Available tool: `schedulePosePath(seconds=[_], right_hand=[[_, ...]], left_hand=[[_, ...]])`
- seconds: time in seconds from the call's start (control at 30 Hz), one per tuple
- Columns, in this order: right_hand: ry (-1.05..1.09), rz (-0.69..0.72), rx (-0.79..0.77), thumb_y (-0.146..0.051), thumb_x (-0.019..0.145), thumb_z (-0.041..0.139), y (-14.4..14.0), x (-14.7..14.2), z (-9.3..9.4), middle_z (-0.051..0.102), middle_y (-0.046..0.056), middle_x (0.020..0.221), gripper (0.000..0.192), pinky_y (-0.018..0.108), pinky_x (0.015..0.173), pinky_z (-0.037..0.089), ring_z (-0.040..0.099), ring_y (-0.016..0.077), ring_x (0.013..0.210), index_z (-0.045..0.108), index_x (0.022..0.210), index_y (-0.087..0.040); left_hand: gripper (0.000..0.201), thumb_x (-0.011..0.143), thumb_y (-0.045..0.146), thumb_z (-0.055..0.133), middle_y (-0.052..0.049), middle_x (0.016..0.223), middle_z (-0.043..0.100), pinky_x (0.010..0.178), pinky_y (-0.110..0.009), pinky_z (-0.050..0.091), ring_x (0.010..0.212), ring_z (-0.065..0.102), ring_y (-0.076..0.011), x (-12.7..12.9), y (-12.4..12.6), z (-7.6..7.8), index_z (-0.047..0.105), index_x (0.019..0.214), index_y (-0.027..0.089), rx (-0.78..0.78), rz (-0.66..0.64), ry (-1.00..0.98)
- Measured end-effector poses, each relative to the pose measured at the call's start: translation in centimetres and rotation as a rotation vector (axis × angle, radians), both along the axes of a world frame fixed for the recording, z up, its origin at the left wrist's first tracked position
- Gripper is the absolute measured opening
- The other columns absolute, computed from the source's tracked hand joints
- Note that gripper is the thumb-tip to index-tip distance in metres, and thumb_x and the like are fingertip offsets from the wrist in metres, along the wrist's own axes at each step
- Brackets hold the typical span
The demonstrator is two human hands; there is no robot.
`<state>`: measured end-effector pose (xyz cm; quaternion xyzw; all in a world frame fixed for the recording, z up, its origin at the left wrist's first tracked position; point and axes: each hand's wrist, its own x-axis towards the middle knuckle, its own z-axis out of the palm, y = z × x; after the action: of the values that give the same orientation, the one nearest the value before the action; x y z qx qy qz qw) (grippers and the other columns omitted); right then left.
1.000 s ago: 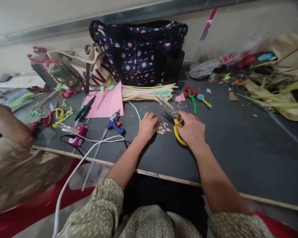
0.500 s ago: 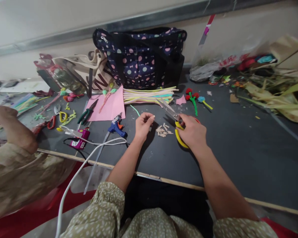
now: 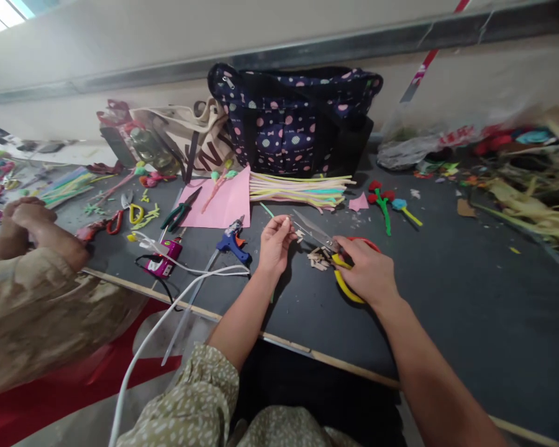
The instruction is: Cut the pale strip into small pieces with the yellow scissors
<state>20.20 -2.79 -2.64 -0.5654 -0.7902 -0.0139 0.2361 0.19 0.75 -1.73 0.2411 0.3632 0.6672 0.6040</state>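
Observation:
My right hand (image 3: 368, 270) holds a pair of scissors (image 3: 317, 232) with red and yellow handles; the blades are parted and point toward my left hand. My left hand (image 3: 276, 243) is closed in a pinch just left of the blade tips, and what sits between its fingertips is too small to make out. A few pale bits (image 3: 300, 234) show beside those fingertips. Below the scissors lies a small pile of short beige cut pieces (image 3: 319, 259). Behind my left hand a thin green strip (image 3: 267, 210) reaches out, partly hidden by the hand.
Behind my hands lie a bundle of pastel pipe cleaners (image 3: 302, 189) and pink paper (image 3: 214, 208). To the left are a blue glue gun (image 3: 233, 242), pliers (image 3: 179, 212), a white cable (image 3: 142, 347) and another person's hands (image 3: 30, 214). Pipe-cleaner flowers (image 3: 382, 208) lie right; a dotted bag (image 3: 293, 124) stands behind.
The camera view has swung left, so things sit further right. My left fingertips and the scissor blades have come closer together. The other person's hands show more fully.

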Motion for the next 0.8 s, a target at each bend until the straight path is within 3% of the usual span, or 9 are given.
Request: schedulePosePath(seconds=[0.33,0.8], right_hand=[[-0.115,0.015,0.073,-0.027,0.086,0.05,-0.25,-0.73,-0.35,0.068,-0.002,0.087,0.032,0.025,0.054,0.026,0.055,0.0106,0.071,0.065,0.115,-0.027],[-0.152,0.029,0.006,-0.03,0.091,0.044,-0.38,-0.89,-0.17,0.067,0.002,0.092,0.035,0.027,0.056,0.026,0.055,0.0124,0.076,0.061,0.121,-0.026]], left_hand=[[0.029,0.064,0.027,0.082,0.004,0.066,0.057,0.057,-0.016,0.048,0.057,0.054,-0.0046,-0.11,-0.29,0.36,0.064,0.084,0.017,-0.037,-0.042,-0.046],[0.026,0.064,0.022,0.08,0.006,0.063,0.057,0.057,-0.018,0.047,0.055,0.053,-0.0045,-0.12,-0.36,0.63,0.062,0.081,0.017,-0.091,-0.005,-0.054]])
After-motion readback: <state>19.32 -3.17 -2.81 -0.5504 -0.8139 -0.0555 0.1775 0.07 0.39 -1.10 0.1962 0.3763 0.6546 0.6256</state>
